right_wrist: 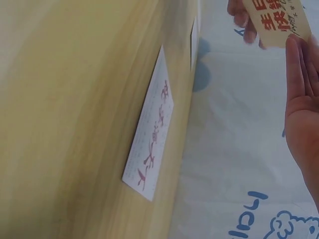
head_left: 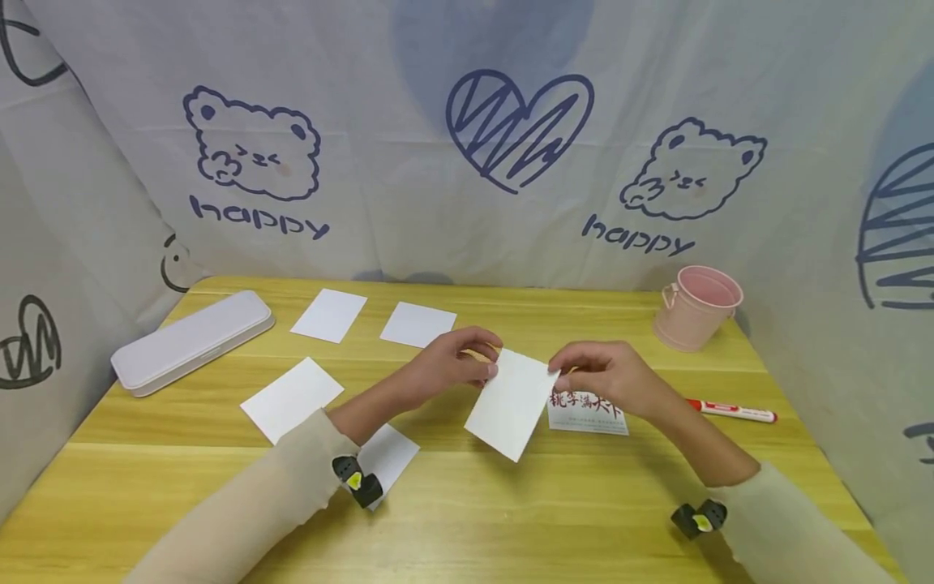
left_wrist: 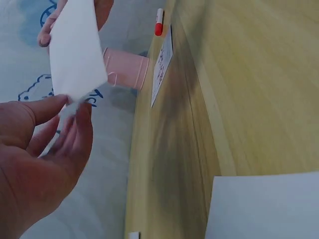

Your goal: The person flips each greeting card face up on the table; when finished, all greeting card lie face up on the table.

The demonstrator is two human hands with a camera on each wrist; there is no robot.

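Observation:
A white card (head_left: 512, 405) is held up off the table between both hands, its blank side towards the head camera. My left hand (head_left: 456, 365) pinches its upper left corner between thumb and fingers. The upper right corner is pinched by my right hand (head_left: 609, 377). In the right wrist view the other face of this card (right_wrist: 279, 22) shows red characters on a cream ground. Just under my right hand lies a card with red lettering (head_left: 587, 415), partly covered by that hand.
Blank white cards lie at the left: two at the back (head_left: 329, 315) (head_left: 418, 324), one farther forward (head_left: 292, 399), and one partly under the left forearm (head_left: 394, 456). A white case (head_left: 193, 341) lies far left. A pink bucket (head_left: 693, 316) and red marker (head_left: 737, 412) are at the right.

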